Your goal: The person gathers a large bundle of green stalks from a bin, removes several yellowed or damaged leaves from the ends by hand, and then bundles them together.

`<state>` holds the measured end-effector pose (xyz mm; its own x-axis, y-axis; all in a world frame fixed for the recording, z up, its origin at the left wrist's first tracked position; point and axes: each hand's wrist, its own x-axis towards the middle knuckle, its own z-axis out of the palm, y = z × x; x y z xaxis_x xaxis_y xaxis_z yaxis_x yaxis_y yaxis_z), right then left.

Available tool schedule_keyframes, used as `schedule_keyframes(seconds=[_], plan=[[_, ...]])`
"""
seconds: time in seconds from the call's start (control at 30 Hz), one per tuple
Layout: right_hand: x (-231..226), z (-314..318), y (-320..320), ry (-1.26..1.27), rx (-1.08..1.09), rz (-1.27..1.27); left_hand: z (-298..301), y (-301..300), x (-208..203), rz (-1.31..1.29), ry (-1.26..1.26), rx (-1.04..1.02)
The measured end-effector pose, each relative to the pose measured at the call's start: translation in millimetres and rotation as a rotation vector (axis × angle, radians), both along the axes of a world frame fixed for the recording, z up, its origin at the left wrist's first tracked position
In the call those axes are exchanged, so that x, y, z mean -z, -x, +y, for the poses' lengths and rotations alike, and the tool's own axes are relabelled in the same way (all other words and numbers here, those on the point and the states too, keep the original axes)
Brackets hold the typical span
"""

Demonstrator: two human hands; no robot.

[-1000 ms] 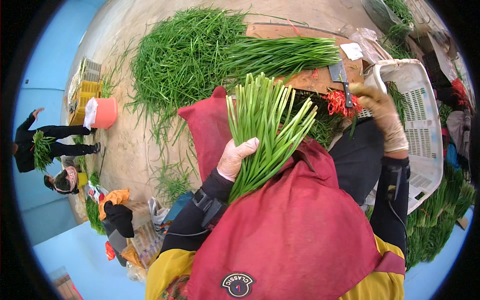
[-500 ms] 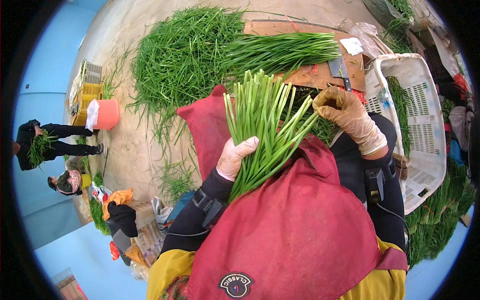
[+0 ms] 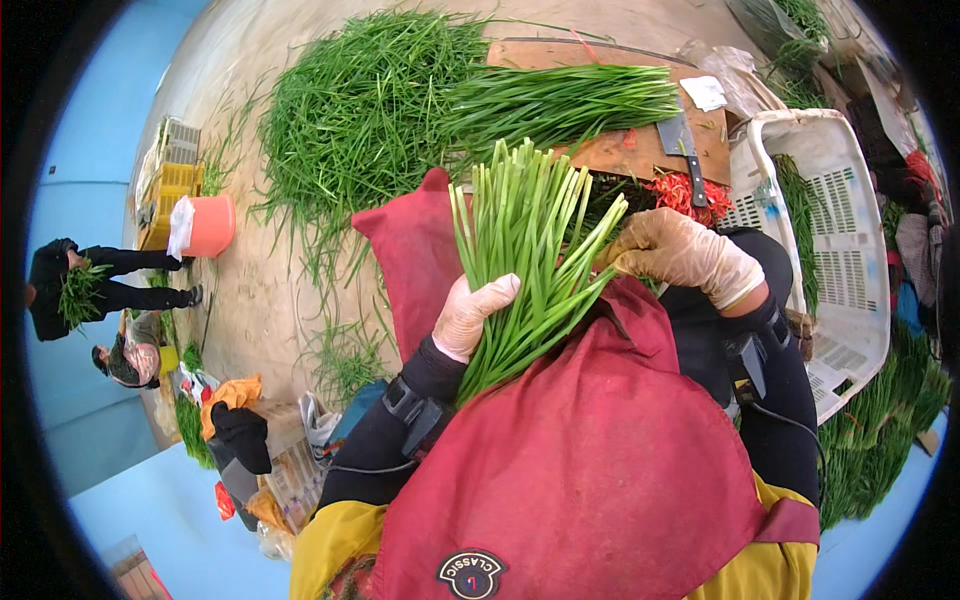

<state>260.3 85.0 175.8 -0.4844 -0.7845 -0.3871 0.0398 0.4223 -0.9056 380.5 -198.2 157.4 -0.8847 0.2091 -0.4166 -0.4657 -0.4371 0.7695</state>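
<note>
A bunch of garlic chives (image 3: 530, 235) is upright over my lap, cut pale ends pointing away from me. My left hand (image 3: 474, 312), in a thin whitish glove, is wrapped round its left side with the thumb across the front. My right hand (image 3: 690, 254), in a brownish stained glove, has its fingers pinched against the stalks on the bunch's right edge; its fingertips are partly hidden. The leafy ends rest on the dark red apron (image 3: 570, 450) over my front.
Ahead, a large heap of chives (image 3: 370, 110) lies on the floor beside a wooden board (image 3: 600, 155) bearing more chives and a knife (image 3: 678, 135). Red ties (image 3: 690, 190) lie near the board. A white crate (image 3: 840, 250) stands right. Far left are a pink bucket (image 3: 210, 225) and two people.
My right hand has moved down and left along the bunch's right edge, from the stalk tips to lower on the stalks. The red ties it covered now show. My left hand keeps its hold.
</note>
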Motion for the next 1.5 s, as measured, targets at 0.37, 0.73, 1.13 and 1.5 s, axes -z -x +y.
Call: schedule_keyframes(seconds=[0.37,0.73,1.13,1.5], plan=[[38,12,4,0.265,0.920,0.034,-4,-2,9,-0.038,0.038,-0.010],[-6,-6,-15,0.059,0.232,0.841,0,1,9,-0.016,-0.043,-0.017],[6,-12,-17,0.051,0.135,0.907,5,6,-2,0.066,-0.048,0.264],[7,29,0,-0.056,0.430,0.852,7,4,-2,0.105,0.055,0.299]])
